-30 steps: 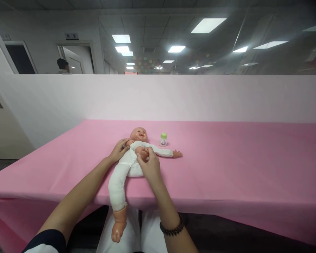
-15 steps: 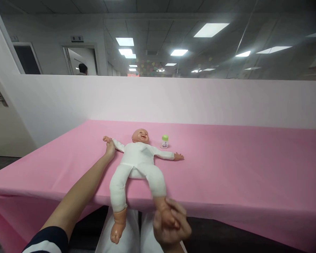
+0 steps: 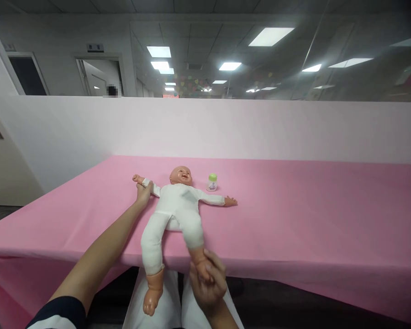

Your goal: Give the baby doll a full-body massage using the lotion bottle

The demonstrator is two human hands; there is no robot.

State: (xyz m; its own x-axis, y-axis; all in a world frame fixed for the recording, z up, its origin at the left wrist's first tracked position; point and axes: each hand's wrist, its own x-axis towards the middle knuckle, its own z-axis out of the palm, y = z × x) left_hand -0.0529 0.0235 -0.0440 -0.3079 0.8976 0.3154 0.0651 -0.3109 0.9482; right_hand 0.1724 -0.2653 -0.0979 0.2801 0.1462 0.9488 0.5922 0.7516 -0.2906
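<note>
At the bottom centre of the frame, the right hand [image 3: 208, 282] was closed around one foot of the doll [image 3: 178, 205], just below the near edge of the table [image 3: 294, 219], with the fingers wrapped over the ankle. Beside it, lower and to the left, the doll's other foot [image 3: 151, 294] hung free over the edge, in front of the person's white trousers [image 3: 137, 315]. The doll lay on its back on the pink cloth a little left of the middle of the frame, dressed in white, head pointing away, both arms spread out to the sides. The left hand [image 3: 144, 194] reached up from the lower left and was clasped on the doll's arm on the left side of the frame, near the wrist, with the small fist showing beyond it. Just right of the doll's head stood a small bottle [image 3: 212, 181] with a green cap, upright and apart from the outstretched arm. Behind the table rose a plain white partition [image 3: 260, 128]. Above it, at the upper left, a person [image 3: 112, 90] showed in an open doorway [image 3: 99, 77], and ceiling lights [image 3: 270, 35] ran across the top.
</note>
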